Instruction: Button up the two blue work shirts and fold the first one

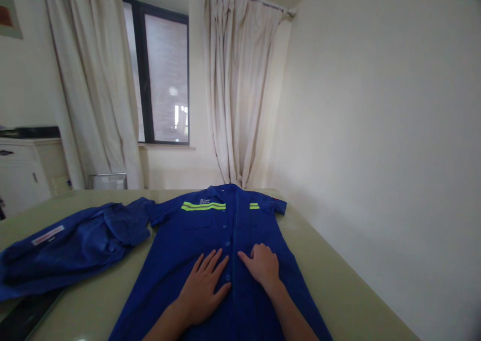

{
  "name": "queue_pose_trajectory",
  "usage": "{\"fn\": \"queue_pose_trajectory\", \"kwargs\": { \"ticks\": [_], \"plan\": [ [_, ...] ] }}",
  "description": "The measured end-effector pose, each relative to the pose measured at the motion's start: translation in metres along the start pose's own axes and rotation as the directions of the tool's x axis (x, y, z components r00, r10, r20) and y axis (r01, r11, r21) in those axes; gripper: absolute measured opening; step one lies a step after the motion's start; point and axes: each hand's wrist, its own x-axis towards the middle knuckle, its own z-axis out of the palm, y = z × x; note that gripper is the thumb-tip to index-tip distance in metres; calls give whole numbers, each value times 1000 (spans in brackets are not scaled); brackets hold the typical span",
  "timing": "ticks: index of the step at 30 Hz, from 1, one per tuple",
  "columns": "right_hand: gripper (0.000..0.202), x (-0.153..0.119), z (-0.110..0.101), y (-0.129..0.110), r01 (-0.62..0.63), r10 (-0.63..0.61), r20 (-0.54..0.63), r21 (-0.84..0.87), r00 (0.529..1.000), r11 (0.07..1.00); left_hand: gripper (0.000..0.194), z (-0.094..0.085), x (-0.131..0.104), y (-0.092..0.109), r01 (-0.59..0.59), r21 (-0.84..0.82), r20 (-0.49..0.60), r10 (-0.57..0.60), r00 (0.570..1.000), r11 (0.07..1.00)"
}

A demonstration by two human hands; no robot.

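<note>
1. Shirt (195, 238), blue, short-sleeved, lies spread on the green table (343, 286) at 6 o'clock, collar toward 12; its lower end runs out of view.
2. Bright yellow-green stripes (203, 207) cross the chest; buttons (227, 244) run down the front strip.
3. Second blue garment (86, 246), rumpled, at 8 o'clock, light label strip (48, 235) on it. Near end meets the shirt's sleeve; which is on top, cannot tell.
4. Dark flat item (28, 316) at 8 o'clock, nearer the corner, partly under that garment. Kind unclear.
5. White wall (376, 130) at 3 o'clock, close along the table's edge. Window (167, 75) between 10 and 11; pale curtains (236, 80) at 10 and 12. White cabinet (18, 165) at 9.
6. In the way: both hands and forearms cover parts of the shirt's lower front.
7. Left hand (203, 291), nearly 7 o'clock: palm down on the shirt, fingers straight and fanned, thumb out toward the buttons. Grips nothing.
8. Right hand (263, 266), between 5 and 6: on the shirt just beside the front strip, thumb stretched toward it, fingers bent, tips hidden. Whether cloth is pinched, cannot tell.
</note>
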Motion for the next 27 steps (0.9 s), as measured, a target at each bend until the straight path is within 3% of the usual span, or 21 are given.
{"fn": "queue_pose_trajectory", "kwargs": {
  "ticks": [5, 7, 9, 10, 12, 13, 14, 15, 18, 20, 24, 27],
  "plan": [
    [15, -1, 12, 1, 104, -83, -88, 274, 993, 956, 68, -10, -11, -17, -22, -32, 82, 24, 996, 999],
    [18, -5, 6, -6, 130, -87, -111, 471, 990, 872, 69, -13, -14, -21, -13, -43, 86, 17, 996, 999],
    [31, -16, -3, -21, 257, -260, -95, 658, 961, 708, 67, -12, -15, -24, -6, -30, 56, 8, 998, 1000],
    [41, -25, -7, -30, 335, -413, -76, 724, 907, 603, 66, -10, -16, -24, -10, -15, 47, 10, 999, 1000],
    [62, -44, -11, -48, 429, -705, 13, 786, 709, 445, 60, -5, -16, -26, -18, 18, 72, 17, 997, 1000],
    [72, -52, -12, -55, 445, -779, 61, 792, 624, 418, 58, -3, -16, -27, -21, 32, 96, 18, 995, 999],
    [79, -58, -12, -61, 444, -808, 100, 793, 580, 417, 58, -1, -16, -28, -23, 40, 110, 18, 994, 999],
    [84, -61, -11, -64, 427, -804, 118, 798, 582, 426, 60, 0, -16, -28, -17, 44, 104, 12, 995, 999],
    [77, -57, -7, -59, 297, -700, 94, 860, 708, 416, 63, -1, -17, -25, -3, 24, 6, 3, 1000, 1000],
    [69, -48, -6, -51, 222, -637, 76, 900, 767, 375, 55, -6, -18, -20, -13, -13, -29, 12, 999, 1000],
    [58, -39, -9, -37, 187, -577, 88, 897, 812, 400, 28, -27, -18, -4, -54, -155, -46, 48, 998, 986],
    [53, -42, -11, -32, 127, -561, 175, 880, 809, 458, 25, -41, -21, 7, -70, -268, -80, 50, 996, 961]
  ]
}}
